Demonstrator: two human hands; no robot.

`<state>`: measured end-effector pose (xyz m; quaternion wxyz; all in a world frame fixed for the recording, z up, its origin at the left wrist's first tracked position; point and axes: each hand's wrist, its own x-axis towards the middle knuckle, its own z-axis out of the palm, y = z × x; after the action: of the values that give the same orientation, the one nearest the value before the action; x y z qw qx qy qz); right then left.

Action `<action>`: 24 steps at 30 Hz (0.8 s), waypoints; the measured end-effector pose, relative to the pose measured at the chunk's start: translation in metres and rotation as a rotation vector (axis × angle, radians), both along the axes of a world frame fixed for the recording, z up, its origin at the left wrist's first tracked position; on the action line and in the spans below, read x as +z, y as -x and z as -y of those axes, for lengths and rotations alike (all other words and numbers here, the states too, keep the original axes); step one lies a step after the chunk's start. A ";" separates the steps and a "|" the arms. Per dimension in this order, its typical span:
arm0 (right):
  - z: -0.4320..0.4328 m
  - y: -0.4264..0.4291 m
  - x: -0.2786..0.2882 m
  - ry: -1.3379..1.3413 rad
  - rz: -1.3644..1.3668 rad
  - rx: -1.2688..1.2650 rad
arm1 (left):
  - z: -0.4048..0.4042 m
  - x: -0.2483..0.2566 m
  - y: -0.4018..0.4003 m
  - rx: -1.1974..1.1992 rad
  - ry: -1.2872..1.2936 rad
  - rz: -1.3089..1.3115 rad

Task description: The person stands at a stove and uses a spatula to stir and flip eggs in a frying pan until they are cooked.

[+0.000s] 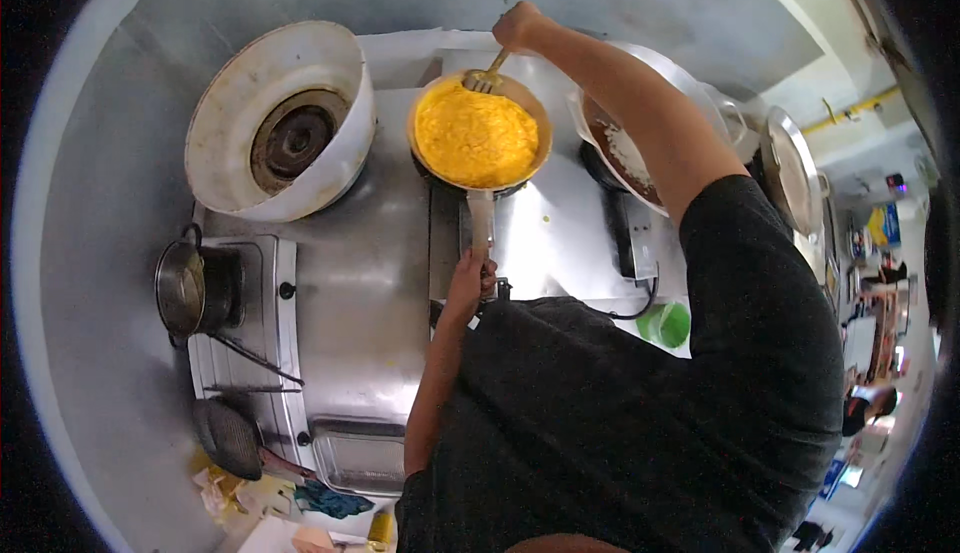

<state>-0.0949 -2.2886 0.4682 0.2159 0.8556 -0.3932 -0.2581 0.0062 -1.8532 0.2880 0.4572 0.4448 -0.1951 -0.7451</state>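
My left hand (470,277) is closed around the pale handle (481,223) of a frying pan (545,132). A round yellow layer of what looks like egg (476,136) covers most of the pan's floor. At the pan's far side, my right hand (517,26) grips a slotted turner (495,65) by its handle. The turner's slotted head (480,83) is tilted down at the far edge of the yellow layer. Beneath the pan a dark burner is partly hidden by it.
A big white ring-shaped burner shield (352,125) stands at left. Below it, a white stove (289,328) bears a saucepan (180,290) and a grill pan (225,437). Right of the pan, my arm crosses a wide pot (592,121) with brown and white contents. A person (862,410) is far right.
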 end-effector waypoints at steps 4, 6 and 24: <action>0.015 -0.038 -0.001 -0.061 -0.052 -0.017 | -0.009 0.004 -0.001 0.008 -0.018 -0.027; 0.024 -0.051 -0.011 -0.022 -0.009 0.077 | -0.013 0.007 -0.006 0.042 -0.067 -0.007; -0.265 0.086 0.031 -0.244 0.546 0.687 | 0.065 -0.127 -0.071 -0.693 -0.198 -0.613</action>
<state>-0.1806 -2.0234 0.4993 0.0751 0.9924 -0.0960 0.0189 0.0770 -1.9183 0.1608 0.1737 0.1546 -0.1161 -0.9656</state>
